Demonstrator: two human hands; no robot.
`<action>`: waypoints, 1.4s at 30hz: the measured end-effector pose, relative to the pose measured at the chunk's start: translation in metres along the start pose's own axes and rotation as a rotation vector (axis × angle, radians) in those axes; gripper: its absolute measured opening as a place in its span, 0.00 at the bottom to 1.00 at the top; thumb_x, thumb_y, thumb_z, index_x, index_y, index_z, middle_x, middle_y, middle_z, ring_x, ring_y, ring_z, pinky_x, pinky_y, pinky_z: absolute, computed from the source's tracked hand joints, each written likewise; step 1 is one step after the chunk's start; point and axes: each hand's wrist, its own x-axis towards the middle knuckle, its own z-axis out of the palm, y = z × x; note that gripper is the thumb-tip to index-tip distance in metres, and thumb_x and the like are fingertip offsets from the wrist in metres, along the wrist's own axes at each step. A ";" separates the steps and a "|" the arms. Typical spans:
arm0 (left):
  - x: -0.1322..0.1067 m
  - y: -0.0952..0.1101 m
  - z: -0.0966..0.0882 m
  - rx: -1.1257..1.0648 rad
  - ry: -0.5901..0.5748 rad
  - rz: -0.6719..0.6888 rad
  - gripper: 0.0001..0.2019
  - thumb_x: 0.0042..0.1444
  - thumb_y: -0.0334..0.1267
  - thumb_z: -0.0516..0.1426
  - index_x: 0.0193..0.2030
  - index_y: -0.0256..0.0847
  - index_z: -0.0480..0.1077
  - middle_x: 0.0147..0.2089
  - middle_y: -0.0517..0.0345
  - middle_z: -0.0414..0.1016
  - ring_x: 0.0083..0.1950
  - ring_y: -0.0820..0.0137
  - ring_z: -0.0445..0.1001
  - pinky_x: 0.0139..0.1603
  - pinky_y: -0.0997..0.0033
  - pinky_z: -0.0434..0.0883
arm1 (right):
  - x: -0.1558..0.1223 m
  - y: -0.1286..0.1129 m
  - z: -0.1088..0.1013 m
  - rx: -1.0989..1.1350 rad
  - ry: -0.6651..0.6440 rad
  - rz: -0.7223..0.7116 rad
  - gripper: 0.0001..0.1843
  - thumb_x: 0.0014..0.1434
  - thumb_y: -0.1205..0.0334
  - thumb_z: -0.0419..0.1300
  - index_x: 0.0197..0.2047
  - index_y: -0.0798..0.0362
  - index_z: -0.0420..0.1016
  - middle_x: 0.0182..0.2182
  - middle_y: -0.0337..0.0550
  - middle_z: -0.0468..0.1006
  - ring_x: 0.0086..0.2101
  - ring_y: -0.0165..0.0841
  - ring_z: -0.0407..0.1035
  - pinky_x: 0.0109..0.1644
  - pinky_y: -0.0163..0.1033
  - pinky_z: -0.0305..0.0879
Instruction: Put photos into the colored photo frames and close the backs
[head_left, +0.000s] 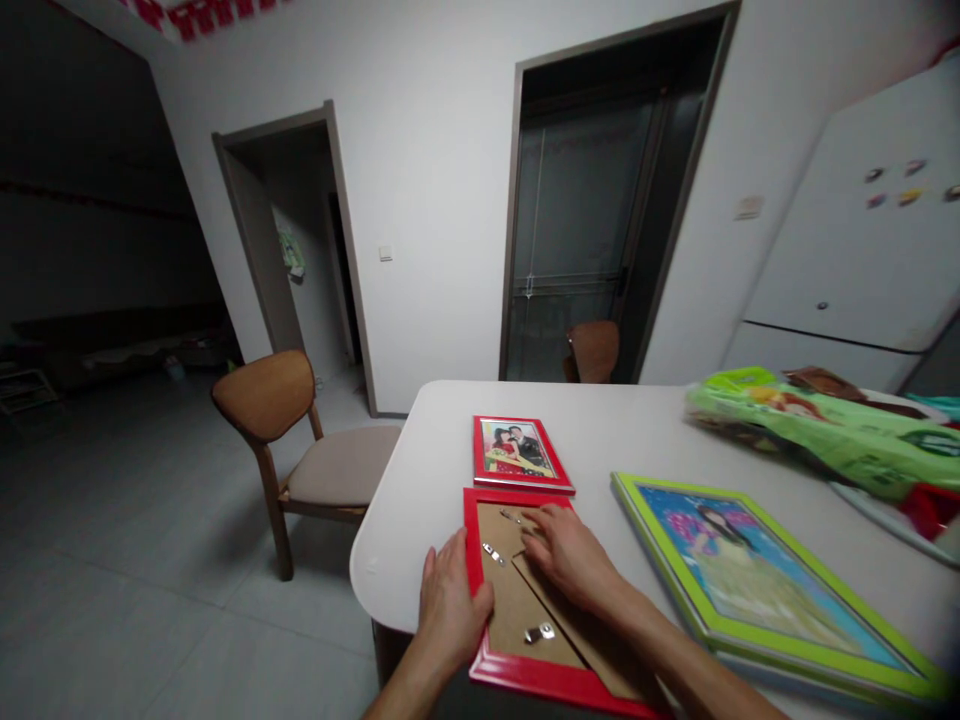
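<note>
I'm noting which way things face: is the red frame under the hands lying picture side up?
No, the red frame shows its brown backing board with metal fittings facing up.

White table point(622, 425): red-framed photo point(517, 450), upturned red frame point(514, 590) just nearer, lime-framed picture point(750, 570), green package point(832, 425) at right.

Location type: a home, dining area. Indicators: a white table point(442, 440) with rounded corners; a wooden chair point(262, 392) with a padded seat at its left edge; a second wooden chair point(598, 348), backrest visible, beyond the far edge. A white refrigerator point(840, 250) carrying small magnets point(910, 197) stands past the far edge, on the right. A green-framed portrait point(750, 570) lies on the table. The white wall point(442, 200) contains two framed doorways and a light switch point(385, 254). The floor point(187, 570) is tiled.
</note>
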 end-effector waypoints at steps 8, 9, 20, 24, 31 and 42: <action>0.004 0.007 0.001 0.011 0.016 -0.014 0.28 0.46 0.35 0.48 0.57 0.39 0.50 0.57 0.54 0.58 0.57 0.67 0.54 0.59 0.63 0.41 | -0.044 -0.001 -0.010 0.031 -0.075 0.044 0.21 0.44 0.60 0.51 0.43 0.55 0.69 0.35 0.48 0.70 0.37 0.36 0.64 0.40 0.36 0.57; 0.004 0.007 0.001 0.007 0.010 -0.017 0.27 0.46 0.36 0.48 0.56 0.38 0.50 0.57 0.53 0.58 0.57 0.67 0.54 0.59 0.62 0.41 | -0.043 -0.001 -0.010 0.048 -0.069 0.056 0.22 0.44 0.62 0.51 0.44 0.56 0.69 0.35 0.49 0.70 0.37 0.36 0.64 0.41 0.35 0.57; 0.012 0.015 -0.015 -0.706 0.116 -0.109 0.13 0.46 0.44 0.49 0.34 0.38 0.64 0.35 0.54 0.72 0.37 0.66 0.70 0.38 0.69 0.65 | -0.032 -0.035 -0.043 0.176 0.014 0.001 0.19 0.44 0.59 0.52 0.40 0.54 0.72 0.35 0.47 0.71 0.36 0.35 0.65 0.40 0.35 0.58; 0.015 -0.009 -0.038 -0.763 0.113 -0.198 0.14 0.45 0.48 0.48 0.31 0.38 0.62 0.25 0.59 0.70 0.27 0.69 0.69 0.27 0.72 0.65 | -0.033 -0.024 -0.044 0.249 0.035 0.003 0.21 0.50 0.54 0.48 0.45 0.54 0.68 0.38 0.48 0.70 0.37 0.34 0.65 0.40 0.36 0.59; 0.017 -0.075 -0.071 -0.629 0.162 -0.318 0.14 0.41 0.48 0.51 0.26 0.38 0.62 0.22 0.62 0.67 0.24 0.72 0.67 0.25 0.76 0.62 | -0.038 0.035 -0.017 -0.027 0.019 0.206 0.21 0.50 0.58 0.48 0.47 0.58 0.66 0.34 0.51 0.72 0.34 0.37 0.67 0.39 0.38 0.58; 0.017 -0.076 -0.073 -0.070 0.176 -0.313 0.17 0.40 0.36 0.55 0.41 0.38 0.64 0.34 0.52 0.71 0.40 0.61 0.68 0.38 0.67 0.62 | -0.032 0.043 -0.014 0.153 0.037 0.351 0.28 0.45 0.65 0.49 0.52 0.62 0.58 0.33 0.52 0.75 0.32 0.36 0.69 0.35 0.36 0.59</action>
